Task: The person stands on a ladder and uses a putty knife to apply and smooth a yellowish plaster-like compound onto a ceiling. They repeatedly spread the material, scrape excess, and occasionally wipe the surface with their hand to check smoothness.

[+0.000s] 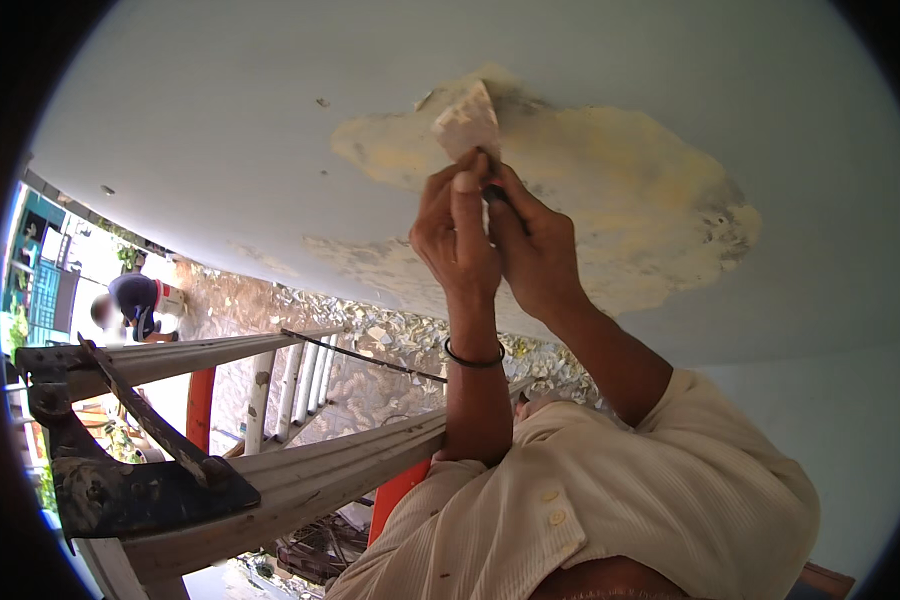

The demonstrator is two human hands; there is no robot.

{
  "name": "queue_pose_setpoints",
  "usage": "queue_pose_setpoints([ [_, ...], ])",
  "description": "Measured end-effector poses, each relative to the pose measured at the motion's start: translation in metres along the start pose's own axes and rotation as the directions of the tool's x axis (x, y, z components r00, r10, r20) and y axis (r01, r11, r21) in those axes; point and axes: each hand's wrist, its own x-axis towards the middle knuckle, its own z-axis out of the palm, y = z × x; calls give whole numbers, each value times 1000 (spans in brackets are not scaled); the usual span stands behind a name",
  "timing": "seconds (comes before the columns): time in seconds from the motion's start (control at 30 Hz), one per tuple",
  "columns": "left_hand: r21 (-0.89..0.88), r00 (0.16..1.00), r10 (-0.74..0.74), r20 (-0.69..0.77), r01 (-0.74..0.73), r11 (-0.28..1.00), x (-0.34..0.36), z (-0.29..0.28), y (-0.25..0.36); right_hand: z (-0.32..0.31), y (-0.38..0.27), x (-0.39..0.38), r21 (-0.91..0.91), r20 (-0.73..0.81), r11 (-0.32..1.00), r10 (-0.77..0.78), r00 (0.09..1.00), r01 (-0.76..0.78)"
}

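Observation:
A scraper (469, 122) with a wide, paint-smeared blade lies against a bared yellowish patch (620, 165) on the pale painted surface. Both hands are closed round its dark handle, which shows only in small bits between the fingers. My left hand (454, 232), with a black band (474, 357) on the wrist, has its thumb laid along the handle. From the other side my right hand (540, 245) grips it, fingers partly hidden behind the left. Lifted paint edges stand at the blade's tip, near the top of the patch.
A metal ladder (300, 490) with a dark hinge bracket (150, 495) stands close by my left arm. Paint flakes (400, 330) litter the ground below. At the far left another person (138, 303) bends beside a white bucket (171, 299).

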Motion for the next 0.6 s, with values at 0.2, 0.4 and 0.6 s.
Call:
queue_pose_setpoints([
  [0.2, -15, 997, 45, -69, -46, 999, 13, 5, 2, 20, 10, 42, 126, 24, 965, -234, 972, 229],
  [0.4, 86, 995, -92, 42, 88, 992, 7, -9, 7, 12, 6, 8, 17, 2, 991, -130, 992, 130],
  [0.6, -25, 995, 21, -98, -23, 999, 25, -9, 3, 38, 0, 54, 97, 65, 969, -234, 970, 227],
])
